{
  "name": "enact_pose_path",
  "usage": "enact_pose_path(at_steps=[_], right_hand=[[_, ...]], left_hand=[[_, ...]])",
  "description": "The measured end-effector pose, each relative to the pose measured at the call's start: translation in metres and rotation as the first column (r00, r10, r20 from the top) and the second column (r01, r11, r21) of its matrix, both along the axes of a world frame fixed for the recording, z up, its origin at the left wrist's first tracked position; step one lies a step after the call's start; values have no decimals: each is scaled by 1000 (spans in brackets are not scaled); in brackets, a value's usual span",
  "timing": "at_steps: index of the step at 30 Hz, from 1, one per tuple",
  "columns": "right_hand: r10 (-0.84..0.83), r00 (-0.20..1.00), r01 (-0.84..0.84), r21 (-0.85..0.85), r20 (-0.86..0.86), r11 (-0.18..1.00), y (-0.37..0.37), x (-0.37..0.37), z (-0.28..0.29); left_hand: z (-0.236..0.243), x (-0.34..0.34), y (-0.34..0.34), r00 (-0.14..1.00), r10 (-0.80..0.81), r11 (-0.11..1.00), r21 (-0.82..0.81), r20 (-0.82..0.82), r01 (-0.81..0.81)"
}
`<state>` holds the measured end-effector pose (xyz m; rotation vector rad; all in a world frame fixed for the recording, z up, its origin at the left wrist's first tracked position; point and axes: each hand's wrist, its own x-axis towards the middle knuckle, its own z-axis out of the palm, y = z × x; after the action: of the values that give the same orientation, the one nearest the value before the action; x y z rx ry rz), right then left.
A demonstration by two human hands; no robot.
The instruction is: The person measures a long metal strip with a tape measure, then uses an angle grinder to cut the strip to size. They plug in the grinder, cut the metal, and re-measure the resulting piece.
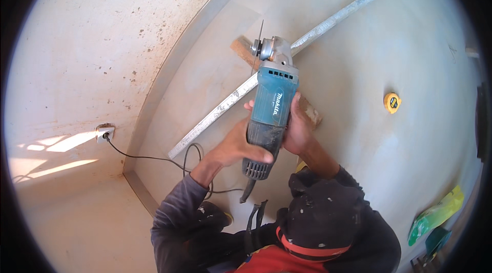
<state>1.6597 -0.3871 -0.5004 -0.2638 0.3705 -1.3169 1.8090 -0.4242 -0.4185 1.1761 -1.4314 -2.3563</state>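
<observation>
Both my hands hold a teal and black angle grinder (271,104), its metal head pointing away from me and its thin disc (260,35) seen edge-on at the left. My left hand (233,145) grips the black rear of the body, thumb across it. Around the right side of the body is my right hand (299,128), its fingers partly hidden behind the tool. Beneath the grinder a long, whitish-smeared metal bar (215,114) runs diagonally over the floor. It crosses a wooden piece (243,50), mostly hidden by the grinder. I cannot tell whether the disc touches the bar.
A black cord (148,158) leads from a wall socket (105,132) and lies looped beside my left forearm. On the floor at right is a yellow tape measure (392,103). A green-yellow bag (435,214) lies at lower right. The stained wall (102,53) rises at left.
</observation>
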Motion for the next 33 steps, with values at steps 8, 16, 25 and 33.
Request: enact_pose_path(at_steps=[8, 16, 25, 33], right_hand=[[-169, 951, 150, 95, 258, 984, 6, -48, -39], [-181, 957, 196, -46, 228, 979, 32, -80, -68], [-440, 896, 425, 175, 61, 888, 64, -96, -68], [-440, 888, 432, 86, 135, 898, 78, -103, -73]], left_hand=[[-38, -62, 26, 988, 123, 991, -55, 98, -118], [-52, -93, 26, 1000, 14, 996, -88, 9, -13], [-88, -128, 45, 995, 25, 989, -144, 100, -10], [-86, -130, 54, 992, -62, 988, -131, 109, 76]])
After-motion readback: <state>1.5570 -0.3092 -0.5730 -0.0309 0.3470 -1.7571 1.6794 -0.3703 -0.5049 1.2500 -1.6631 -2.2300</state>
